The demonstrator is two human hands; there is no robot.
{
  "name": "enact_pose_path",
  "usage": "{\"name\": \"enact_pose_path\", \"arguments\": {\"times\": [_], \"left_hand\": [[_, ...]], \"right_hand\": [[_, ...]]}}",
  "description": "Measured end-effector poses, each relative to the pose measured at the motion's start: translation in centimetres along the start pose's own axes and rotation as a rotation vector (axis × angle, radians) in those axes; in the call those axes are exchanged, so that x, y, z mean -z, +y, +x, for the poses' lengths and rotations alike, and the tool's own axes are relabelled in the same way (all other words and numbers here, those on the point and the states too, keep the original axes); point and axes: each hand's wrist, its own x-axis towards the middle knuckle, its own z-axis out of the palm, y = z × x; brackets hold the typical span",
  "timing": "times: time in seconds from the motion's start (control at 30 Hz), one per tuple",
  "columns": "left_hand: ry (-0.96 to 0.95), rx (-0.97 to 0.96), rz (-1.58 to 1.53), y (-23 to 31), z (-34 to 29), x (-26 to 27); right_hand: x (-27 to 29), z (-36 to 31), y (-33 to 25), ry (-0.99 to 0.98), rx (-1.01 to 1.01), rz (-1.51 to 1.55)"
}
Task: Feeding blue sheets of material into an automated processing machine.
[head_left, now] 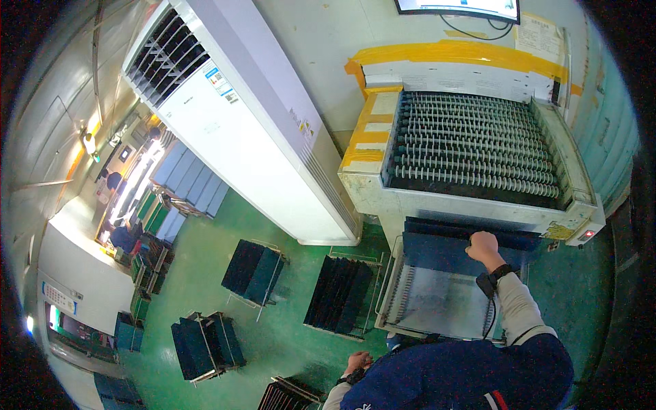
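Note:
My right hand [484, 247] is closed at the top edge of a dark blue panel [434, 253], its fingers curled over it. That panel stands in a wire-sided rack [384, 290] in front of the roller machine, with another dark panel [424, 224] just behind it. A pale, see-through sheet or base [444, 304] shows in the near part of the rack. Low by my body, my left hand [359, 360] has its fingers curled in. Whatever it may hold is hidden.
The roller machine [478, 147] stands beyond the rack. A tall white air conditioner [239, 130] rises to its left. Racks of dark panels [338, 294], [253, 273], [205, 345] stand on the green floor, another [290, 395] near my left arm. People [125, 236] work far left.

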Motion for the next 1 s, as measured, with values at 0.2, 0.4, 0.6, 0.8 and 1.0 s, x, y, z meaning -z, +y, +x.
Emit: {"name": "enact_pose_path", "arguments": {"times": [0.2,0.4,0.6,0.8,1.0], "left_hand": [[0.068,-0.062,0.244,2.9,-4.3,-2.6],[-0.074,-0.198,0.097,1.1,-1.5,-0.8],[-0.283,-0.650,0.508,0.1,3.1,1.0],[-0.206,-0.120,0.058,3.7,3.0,-2.9],[-0.189,-0.109,0.059,2.9,3.9,-2.6]], "right_hand": [[-0.4,-0.3,0.4,0.007,0.004,-0.009],[-0.7,-1.8,2.3,0.106,0.254,0.051],[11.1,-6.2,0.4,0.146,0.267,0.037],[18.3,-8.1,8.5,0.330,0.128,0.471],[16.2,-6.0,15.6,0.518,-0.145,1.361]]}}
